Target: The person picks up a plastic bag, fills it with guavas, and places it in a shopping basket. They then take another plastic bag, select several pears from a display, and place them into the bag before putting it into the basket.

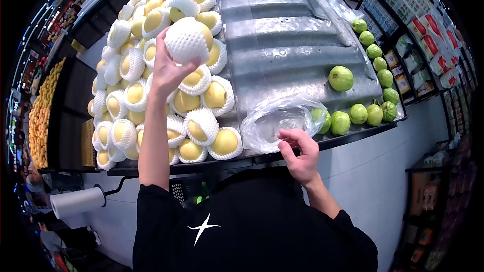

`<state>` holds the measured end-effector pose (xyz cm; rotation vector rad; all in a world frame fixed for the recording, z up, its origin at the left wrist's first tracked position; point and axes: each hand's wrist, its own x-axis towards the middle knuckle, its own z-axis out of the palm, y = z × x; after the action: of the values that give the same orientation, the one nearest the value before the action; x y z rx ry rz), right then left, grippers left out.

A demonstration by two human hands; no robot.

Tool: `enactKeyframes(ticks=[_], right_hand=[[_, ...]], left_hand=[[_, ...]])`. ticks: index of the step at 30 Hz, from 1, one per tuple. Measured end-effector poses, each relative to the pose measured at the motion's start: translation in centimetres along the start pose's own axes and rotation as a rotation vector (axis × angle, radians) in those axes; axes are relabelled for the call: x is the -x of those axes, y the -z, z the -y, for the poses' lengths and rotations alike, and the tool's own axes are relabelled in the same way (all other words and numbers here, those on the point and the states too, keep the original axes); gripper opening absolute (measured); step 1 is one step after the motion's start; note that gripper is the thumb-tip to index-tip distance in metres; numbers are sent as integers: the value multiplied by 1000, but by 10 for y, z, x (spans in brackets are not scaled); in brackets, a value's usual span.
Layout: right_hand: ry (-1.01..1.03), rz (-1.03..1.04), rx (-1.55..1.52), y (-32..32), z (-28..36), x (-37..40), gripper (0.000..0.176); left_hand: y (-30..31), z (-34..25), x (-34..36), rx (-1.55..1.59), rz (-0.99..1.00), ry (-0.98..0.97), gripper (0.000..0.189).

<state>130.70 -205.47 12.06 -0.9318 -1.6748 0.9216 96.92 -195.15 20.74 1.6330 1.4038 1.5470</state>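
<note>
Holding a foam-netted fruit (187, 40), the left hand (167, 70) is at ten o'clock; at four, the right hand (302, 156) curls by a plastic bag (262, 116), its grip's closure unclear.

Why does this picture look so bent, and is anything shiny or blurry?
In the head view, likely wide-lens distortion bows the dark stand, with black corners; glare streaks the grey display and glints on the plastic bag; the wrapped fruit in the left hand looks fairly clear, the outer edges softer.

L hand (169, 71) part-hidden behind netted fruit (186, 40); pile (132, 64) cut @ top edge; shelf pkgs (419, 26) txt illegible.
</note>
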Motion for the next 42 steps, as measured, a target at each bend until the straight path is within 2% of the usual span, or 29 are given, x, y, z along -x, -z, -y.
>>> enactKeyframes(ticks=[1, 2, 3, 4, 5, 6, 7, 8, 10, 11, 13, 14, 16, 17, 19, 20, 22, 23, 26, 30, 32, 33, 36, 38, 42], right_hand=[[-136, 43, -191, -4, 2, -2, 31], [-145, 51, -186, -8, 7, -5, 31], [-263, 159, -441, -13, 13, -10, 46], [-380, 262, -698, -18, 16, -14, 66], [-409, 356, -797, -23, 14, -17, 76], [-440, 450, -896, -29, 11, -18, 86], [-498, 496, -929, -36, 8, -18, 100], [-529, 557, -980, -39, 11, -19, 104], [-473, 484, -912, -53, 6, -11, 101], [-483, 498, -907, -53, 4, -10, 101], [-441, 350, -762, -53, 3, -7, 97], [-400, 286, -711, -53, 7, -7, 94], [-339, 254, -632, -54, 17, -10, 94], [-344, 264, -632, -54, 18, -10, 94], [-363, 275, -642, -52, 17, -7, 93], [-368, 275, -642, -50, 13, -7, 93], [-423, 335, -776, -46, -1, -8, 94], [-446, 323, -825, -46, -4, -8, 95], [-447, 309, -784, -45, -3, -7, 94], [-396, 243, -718, -46, 9, -4, 93], [-322, 229, -622, -46, 14, -4, 89], [-321, 220, -624, -46, 15, -5, 89], [-277, 284, -654, -40, 18, -6, 80], [-501, 338, -613, -31, 22, -6, 72], [-493, 320, -548, -29, 16, -4, 69]], left_hand=[[-2, 4, 28, 112, 8, 58, 95], [-4, 26, 60, 363, 54, 103, 94], [-12, 27, 95, 462, 85, 150, 89], [-25, 37, 129, 536, 86, 51, 86], [-34, 37, 162, 720, 148, 160, 88], [-52, 39, 187, 755, 104, 129, 94], [-62, 31, 202, 937, 148, 222, 104], [-70, 5, 198, 1086, 208, 267, 115], [-74, 6, 205, 802, 163, 170, 121], [-70, 4, 207, 806, 146, 173, 121], [-57, -17, 201, 607, 243, 348, 124], [-54, -16, 201, 595, 253, 315, 121], [-56, -21, 201, 602, 154, 380, 108], [-57, -19, 201, 602, 144, 384, 108], [-58, -15, 202, 579, 101, 407, 82], [-57, -14, 204, 579, 101, 412, 82], [-57, -13, 206, 707, 28, 438, 63], [-59, -14, 207, 666, 22, 392, 56], [-63, -19, 205, 507, -76, 374, 54], [-69, -17, 203, 498, -72, 358, 68], [-74, -20, 201, 721, 102, 383, 87], [-74, -15, 200, 674, 189, 365, 101], [-74, -6, 202, 767, 135, 443, 100], [-75, 4, 207, 790, 114, 474, 101], [-77, 4, 210, 844, 85, 520, 100]])
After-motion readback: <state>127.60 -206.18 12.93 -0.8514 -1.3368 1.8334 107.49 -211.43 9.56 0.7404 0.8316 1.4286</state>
